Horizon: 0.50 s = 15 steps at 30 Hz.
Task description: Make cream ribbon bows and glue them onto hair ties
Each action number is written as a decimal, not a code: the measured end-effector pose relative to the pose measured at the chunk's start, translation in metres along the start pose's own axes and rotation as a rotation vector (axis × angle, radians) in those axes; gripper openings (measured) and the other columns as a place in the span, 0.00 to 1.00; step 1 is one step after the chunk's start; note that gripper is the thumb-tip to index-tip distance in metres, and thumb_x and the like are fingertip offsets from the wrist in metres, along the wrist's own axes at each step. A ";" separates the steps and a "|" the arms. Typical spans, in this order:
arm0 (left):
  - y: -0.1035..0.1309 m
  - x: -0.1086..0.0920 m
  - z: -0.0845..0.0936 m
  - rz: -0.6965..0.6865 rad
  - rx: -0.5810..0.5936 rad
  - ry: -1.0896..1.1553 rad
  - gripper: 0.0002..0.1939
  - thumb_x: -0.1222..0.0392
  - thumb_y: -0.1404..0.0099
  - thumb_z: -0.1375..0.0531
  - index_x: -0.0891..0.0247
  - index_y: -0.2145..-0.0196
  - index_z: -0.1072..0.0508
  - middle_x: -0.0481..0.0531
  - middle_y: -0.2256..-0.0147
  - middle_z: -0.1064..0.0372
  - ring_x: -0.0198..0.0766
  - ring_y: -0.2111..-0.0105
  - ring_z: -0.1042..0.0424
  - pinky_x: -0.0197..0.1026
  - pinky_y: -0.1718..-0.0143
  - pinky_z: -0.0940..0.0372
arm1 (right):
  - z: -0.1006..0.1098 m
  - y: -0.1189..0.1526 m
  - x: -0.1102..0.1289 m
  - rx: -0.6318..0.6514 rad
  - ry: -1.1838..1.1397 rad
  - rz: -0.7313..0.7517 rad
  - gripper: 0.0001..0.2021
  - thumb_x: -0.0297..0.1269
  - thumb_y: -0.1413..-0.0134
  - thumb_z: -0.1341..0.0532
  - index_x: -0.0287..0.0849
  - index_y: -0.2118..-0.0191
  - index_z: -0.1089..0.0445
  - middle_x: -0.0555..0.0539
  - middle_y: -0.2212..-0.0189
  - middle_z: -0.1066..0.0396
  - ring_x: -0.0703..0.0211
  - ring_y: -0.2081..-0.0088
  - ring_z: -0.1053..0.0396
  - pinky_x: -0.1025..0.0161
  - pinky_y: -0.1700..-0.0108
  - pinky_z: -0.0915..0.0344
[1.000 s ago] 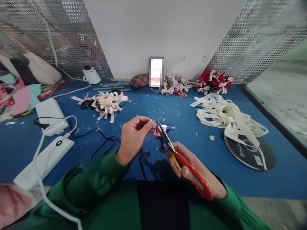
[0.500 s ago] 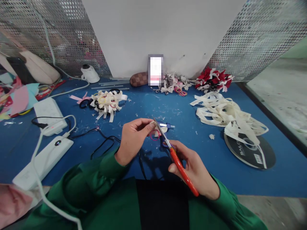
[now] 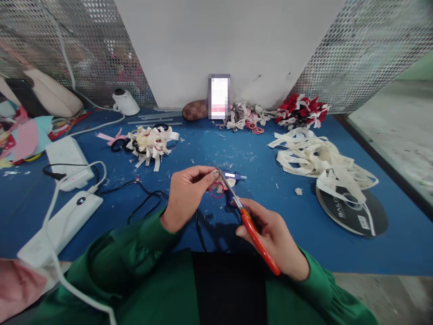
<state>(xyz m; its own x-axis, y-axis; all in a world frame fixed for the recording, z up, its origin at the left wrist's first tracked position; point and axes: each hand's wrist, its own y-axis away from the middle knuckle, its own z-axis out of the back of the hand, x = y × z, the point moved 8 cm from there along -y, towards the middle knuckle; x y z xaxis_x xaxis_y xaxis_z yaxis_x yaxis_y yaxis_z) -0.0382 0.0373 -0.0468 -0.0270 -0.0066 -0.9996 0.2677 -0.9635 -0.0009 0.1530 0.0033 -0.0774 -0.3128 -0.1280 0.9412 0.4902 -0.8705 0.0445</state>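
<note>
My left hand (image 3: 188, 192) pinches a small fabric bow, mostly hidden by the fingers, with a pink elastic hair tie (image 3: 217, 190) hanging from it. Red-handled scissors (image 3: 259, 243) are gripped in my right hand (image 3: 274, 237), their blades pointing up and left to the left fingertips. The blade tips lie right at the bow; whether they touch the fabric I cannot tell. Behind the blades a blue glue gun (image 3: 237, 176) lies on the table, partly covered by the hands and scissors.
On the blue table (image 3: 250, 151) lie cream bows (image 3: 152, 144) at left and loose cream ribbon (image 3: 314, 155) over a black reel (image 3: 352, 212) at right. Red bows (image 3: 301, 110) and a phone (image 3: 219, 97) stand at the back. A white power bank (image 3: 61, 230) with cables sits left.
Both hands stay almost in place, and the scissor tips remain at the bow. The whole view has shifted very slightly.
</note>
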 end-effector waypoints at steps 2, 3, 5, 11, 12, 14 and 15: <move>0.000 -0.001 0.000 -0.005 0.001 0.002 0.08 0.55 0.42 0.29 0.61 0.67 0.16 0.49 0.72 0.20 0.35 0.73 0.25 0.36 0.68 0.29 | 0.000 0.000 0.000 0.000 -0.008 0.004 0.19 0.43 0.43 0.33 0.46 0.47 0.30 0.54 0.73 0.38 0.62 0.72 0.47 0.64 0.69 0.45; 0.000 -0.002 -0.001 -0.005 0.002 0.006 0.07 0.56 0.42 0.29 0.61 0.67 0.16 0.49 0.72 0.20 0.35 0.72 0.25 0.36 0.68 0.29 | 0.000 0.000 0.001 0.000 -0.013 0.006 0.19 0.43 0.43 0.33 0.45 0.47 0.30 0.54 0.72 0.38 0.62 0.71 0.47 0.64 0.69 0.45; 0.000 -0.002 -0.001 -0.005 0.003 0.022 0.07 0.57 0.42 0.29 0.62 0.67 0.17 0.49 0.72 0.20 0.35 0.73 0.24 0.35 0.68 0.29 | 0.000 0.000 0.002 -0.003 -0.039 0.014 0.18 0.43 0.42 0.34 0.45 0.48 0.29 0.53 0.72 0.38 0.62 0.71 0.46 0.64 0.68 0.44; -0.002 0.003 -0.001 0.019 0.013 0.086 0.07 0.57 0.42 0.29 0.62 0.67 0.17 0.49 0.73 0.21 0.32 0.75 0.27 0.33 0.70 0.31 | -0.002 -0.001 0.008 -0.030 -0.219 0.030 0.19 0.46 0.42 0.34 0.44 0.47 0.29 0.54 0.74 0.41 0.63 0.73 0.47 0.65 0.71 0.45; -0.003 0.004 -0.001 0.023 0.014 0.098 0.07 0.56 0.42 0.29 0.62 0.67 0.17 0.48 0.73 0.22 0.31 0.75 0.27 0.33 0.71 0.31 | -0.001 0.000 0.009 -0.037 -0.237 0.031 0.20 0.47 0.42 0.34 0.44 0.47 0.29 0.53 0.74 0.41 0.64 0.73 0.47 0.65 0.71 0.45; -0.004 0.006 -0.001 0.028 0.010 0.118 0.07 0.56 0.42 0.29 0.62 0.67 0.17 0.48 0.74 0.23 0.31 0.76 0.28 0.32 0.72 0.32 | 0.005 0.000 0.008 -0.069 -0.250 0.034 0.20 0.49 0.42 0.35 0.45 0.48 0.29 0.53 0.74 0.40 0.64 0.74 0.46 0.65 0.72 0.46; -0.004 0.007 -0.001 0.031 0.007 0.125 0.08 0.56 0.43 0.28 0.62 0.67 0.17 0.48 0.74 0.23 0.30 0.76 0.28 0.32 0.72 0.32 | 0.011 0.000 0.007 -0.101 -0.245 0.032 0.20 0.50 0.42 0.35 0.45 0.48 0.29 0.53 0.74 0.39 0.64 0.75 0.46 0.65 0.73 0.46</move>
<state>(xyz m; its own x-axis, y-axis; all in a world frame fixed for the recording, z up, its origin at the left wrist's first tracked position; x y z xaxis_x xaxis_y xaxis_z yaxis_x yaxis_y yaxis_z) -0.0387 0.0415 -0.0534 0.1011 -0.0033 -0.9949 0.2598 -0.9652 0.0296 0.1595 0.0080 -0.0669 -0.0858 -0.0482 0.9951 0.4092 -0.9124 -0.0089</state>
